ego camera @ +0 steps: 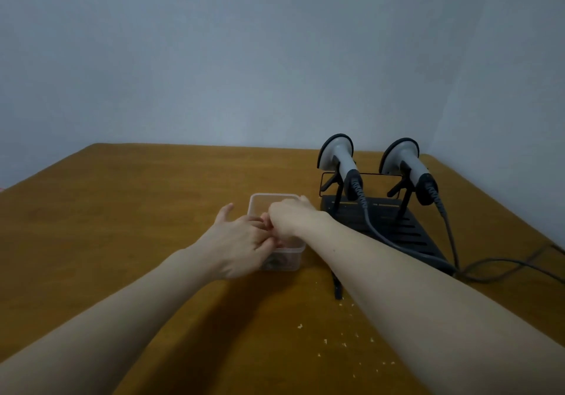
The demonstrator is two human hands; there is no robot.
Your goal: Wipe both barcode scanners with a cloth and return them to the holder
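Two grey and black barcode scanners stand in a black wire holder (397,226) at the right: the left scanner (339,162) and the right scanner (406,165), each with a coiled cable trailing off to the right. Left of the holder sits a clear plastic box (260,202). Both hands are over this box. My left hand (241,241) reaches in from the near side with its fingers inside. My right hand (290,214) curls down into the box beside it. What the fingers hold is hidden; no cloth shows clearly.
The brown wooden table (122,211) spreads wide to the left. Small pale crumbs (336,339) lie near the front right. Cables (504,266) snake over the right side. A black strap (337,287) lies in front of the holder. A grey wall stands behind.
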